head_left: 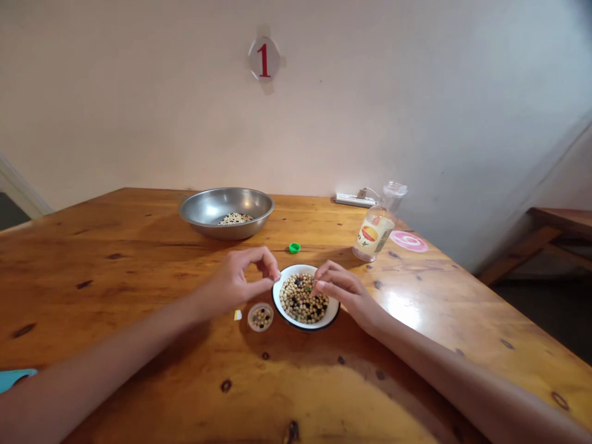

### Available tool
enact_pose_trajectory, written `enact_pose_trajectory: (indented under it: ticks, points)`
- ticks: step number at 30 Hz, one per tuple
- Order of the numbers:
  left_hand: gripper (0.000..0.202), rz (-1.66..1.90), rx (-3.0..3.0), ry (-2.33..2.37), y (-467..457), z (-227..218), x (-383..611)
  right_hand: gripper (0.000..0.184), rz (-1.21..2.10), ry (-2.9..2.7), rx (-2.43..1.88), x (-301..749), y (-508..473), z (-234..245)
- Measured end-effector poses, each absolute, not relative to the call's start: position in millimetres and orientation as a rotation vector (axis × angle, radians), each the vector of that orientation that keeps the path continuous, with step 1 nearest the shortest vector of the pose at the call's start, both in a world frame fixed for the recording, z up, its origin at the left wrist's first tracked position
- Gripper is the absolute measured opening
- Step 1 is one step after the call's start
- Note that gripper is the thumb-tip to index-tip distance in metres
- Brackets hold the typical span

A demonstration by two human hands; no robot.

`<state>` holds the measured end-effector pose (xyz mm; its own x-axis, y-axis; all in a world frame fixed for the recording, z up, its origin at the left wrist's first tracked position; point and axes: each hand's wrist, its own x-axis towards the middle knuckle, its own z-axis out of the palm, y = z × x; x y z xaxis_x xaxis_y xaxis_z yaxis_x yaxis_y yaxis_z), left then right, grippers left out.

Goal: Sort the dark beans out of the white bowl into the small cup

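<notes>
The white enamel bowl (296, 269) with dark rim stands on the wooden table (185, 394), and it is filled with pale and dark beans (296, 302). The left hand (235, 280) is at the left edge of the bowl, its thumb and fingertips near together; I cannot tell whether they pinch something. The right hand (351, 295) bends over the right side, fingertips at the beans; its grip I also cannot tell. A small clear dish (250, 319) with some beans lies just beside the bowl.
</notes>
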<state>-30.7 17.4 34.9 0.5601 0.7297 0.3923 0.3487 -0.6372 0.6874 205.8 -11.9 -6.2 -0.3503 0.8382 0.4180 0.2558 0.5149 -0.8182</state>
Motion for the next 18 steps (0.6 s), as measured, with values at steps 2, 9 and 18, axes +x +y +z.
enact_pose_trajectory:
  ticks: [2,9,18]
  points:
    - [0.006,0.860,2.247,0.821,25.6,40.7,-39.1,0.033,0.847,-1.833,-0.901,206.3,-10.7,-6.9]
    - [0.014,0.152,2.510,0.497,25.9,54.9,-48.9,0.031,0.879,-1.823,-0.862,208.1,-8.3,-10.6]
    - [0.021,0.017,2.677,0.461,16.2,45.4,-39.6,0.029,0.867,-1.833,-0.843,206.9,-10.2,-6.6]
